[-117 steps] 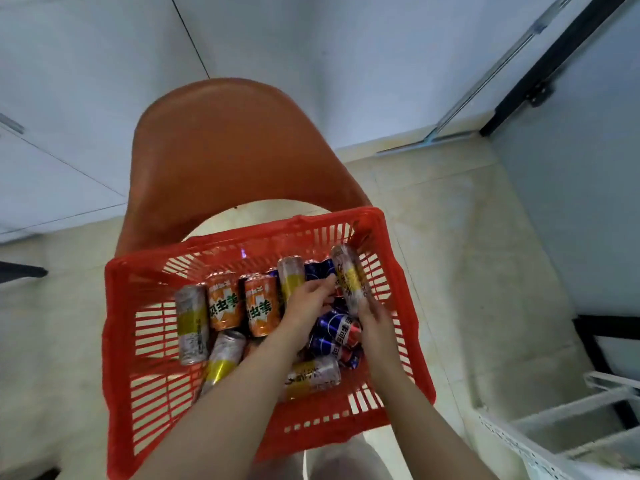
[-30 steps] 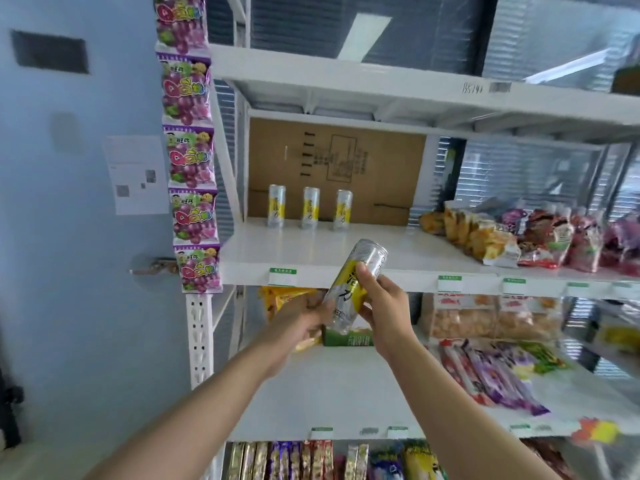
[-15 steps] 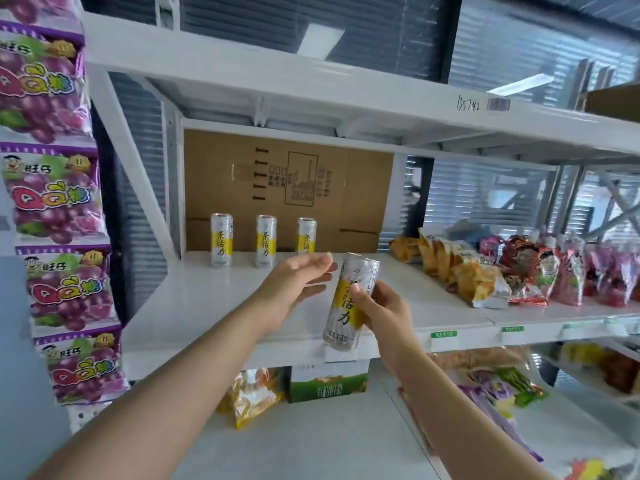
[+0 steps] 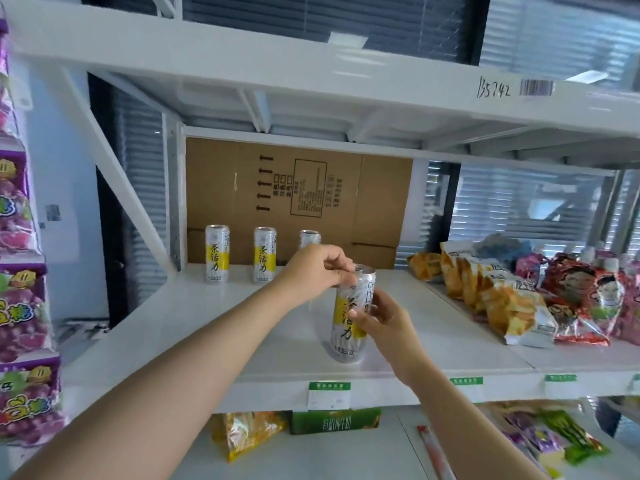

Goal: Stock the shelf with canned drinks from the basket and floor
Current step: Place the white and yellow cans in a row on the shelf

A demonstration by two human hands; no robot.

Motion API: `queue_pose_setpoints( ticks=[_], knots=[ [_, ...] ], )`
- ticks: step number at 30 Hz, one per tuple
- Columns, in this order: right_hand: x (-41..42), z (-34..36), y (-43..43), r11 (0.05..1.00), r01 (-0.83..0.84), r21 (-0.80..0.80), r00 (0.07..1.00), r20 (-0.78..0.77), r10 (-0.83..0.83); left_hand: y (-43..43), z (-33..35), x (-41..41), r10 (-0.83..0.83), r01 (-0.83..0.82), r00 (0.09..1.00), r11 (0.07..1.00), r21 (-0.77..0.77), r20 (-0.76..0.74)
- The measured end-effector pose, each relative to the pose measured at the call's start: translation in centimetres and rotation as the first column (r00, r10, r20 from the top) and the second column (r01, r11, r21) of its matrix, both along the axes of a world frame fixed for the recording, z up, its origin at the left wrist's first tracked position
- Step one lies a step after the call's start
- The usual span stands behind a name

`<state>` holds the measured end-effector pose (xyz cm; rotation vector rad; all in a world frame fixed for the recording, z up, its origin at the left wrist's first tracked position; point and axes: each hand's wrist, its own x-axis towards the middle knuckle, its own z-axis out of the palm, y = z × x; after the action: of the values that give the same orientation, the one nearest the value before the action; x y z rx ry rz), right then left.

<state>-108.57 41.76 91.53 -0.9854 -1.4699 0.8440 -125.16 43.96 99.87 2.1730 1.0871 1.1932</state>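
On the white shelf (image 4: 156, 323), three cans (image 4: 265, 259) stand at center left. At center, the left hand (image 4: 315, 268) pinches the rim of an upright silver-and-yellow can (image 4: 343, 341) near the shelf's front edge; the right hand (image 4: 384, 323) grips its middle. Snack bags (image 4: 512, 306) lie at right.

Snacks and cardboard — the stock all around

A brown cardboard box (image 4: 377, 202) printed with arrows stands at the back; snack bags (image 4: 509, 306) crowd the right, purple grape-candy packs (image 4: 17, 299) hang at left — below lie 1 green carton (image 4: 334, 421) and 1 yellow bag (image 4: 249, 436).
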Motion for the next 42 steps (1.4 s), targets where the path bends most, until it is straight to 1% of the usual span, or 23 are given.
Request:
queue_pose_setpoints(
  ticks=[2,3,6,8,13,17,23,27,30,34,42],
  knots=[
    [0.5,-0.7,0.4,0.998,0.031,-0.051,0.98,0.2,-0.02,0.6,0.0,0.3,-0.005,0.006,1.0,1.0,0.017,-0.023],
    [0.7,-1.0,0.5,0.995,0.052,-0.08,0.961,0.276,-0.028,0.9,0.0,0.5,-0.008,0.009,0.999,1.0,0.028,-0.033],
    [1.6,-1.0,1.8,0.992,0.106,-0.074,0.896,0.441,-0.063,1.6,0.2,0.9,0.005,0.0,0.997,0.998,0.062,-0.075],
    [2.3,-0.8,3.3,0.991,0.117,-0.069,0.863,0.501,-0.067,2.4,0.3,1.3,0.031,-0.021,0.994,0.996,0.089,-0.109],
    [3.3,-0.3,7.8,0.982,0.174,-0.076,0.818,0.566,-0.101,5.6,0.3,3.2,0.134,-0.114,0.979,0.985,0.132,-0.153],
    [3.8,-0.1,12.2,0.976,0.165,-0.141,0.813,0.58,-0.054,9.0,0.5,4.6,0.208,-0.177,0.954,0.972,0.155,-0.216],
    [3.8,-0.2,18.5,0.978,0.136,-0.161,0.824,0.566,-0.021,14.0,1.3,5.3,0.312,-0.252,0.9,0.942,0.222,-0.303],
    [3.5,0.2,21.4,0.979,0.132,-0.158,0.807,0.591,-0.013,17.2,1.7,5.8,0.371,-0.29,0.851,0.922,0.257,-0.371],
    [3.5,0.3,23.3,0.982,0.113,-0.153,0.821,0.571,-0.005,19.1,1.6,5.9,0.39,-0.305,0.845,0.913,0.27,-0.367],
    [3.4,-0.5,25.1,0.99,0.105,-0.096,0.853,0.521,-0.04,20.9,1.6,6.0,0.404,-0.327,0.846,0.908,0.26,-0.348],
    [3.0,-1.7,26.4,0.98,0.201,-0.013,0.893,0.413,-0.178,23.2,1.1,6.6,0.415,-0.348,0.855,0.903,0.251,-0.31]
  ],
)
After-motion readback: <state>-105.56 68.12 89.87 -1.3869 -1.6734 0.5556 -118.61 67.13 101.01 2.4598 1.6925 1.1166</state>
